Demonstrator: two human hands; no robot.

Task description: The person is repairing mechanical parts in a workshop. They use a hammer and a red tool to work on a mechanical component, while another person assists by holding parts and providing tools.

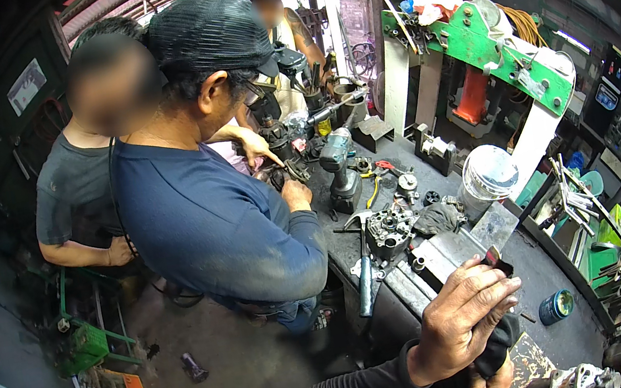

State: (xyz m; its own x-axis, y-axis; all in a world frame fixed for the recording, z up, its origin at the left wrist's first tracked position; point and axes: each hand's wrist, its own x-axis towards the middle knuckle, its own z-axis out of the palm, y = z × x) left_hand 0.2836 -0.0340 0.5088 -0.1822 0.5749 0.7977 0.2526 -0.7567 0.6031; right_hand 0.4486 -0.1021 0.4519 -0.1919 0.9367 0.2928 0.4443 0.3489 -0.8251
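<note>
My left hand (465, 315) is raised at the lower right, fingers closed on a small dark object with a red part (499, 260). Below it, my right hand (490, 385) grips a black item (495, 355), partly hidden by the left hand. A grey metal block (443, 250) lies on the bench just beyond them, near a gear housing (390, 230) and a claw hammer (365, 290). A blue-lidded jar (555, 307) stands to their right.
Three other people (212, 209) work along the left and back of the bench (532, 281). A cordless driver (343, 173), pliers and parts cover its middle. A white bucket (488, 175), green press frame (481, 48) and tool rack (597, 231) stand right.
</note>
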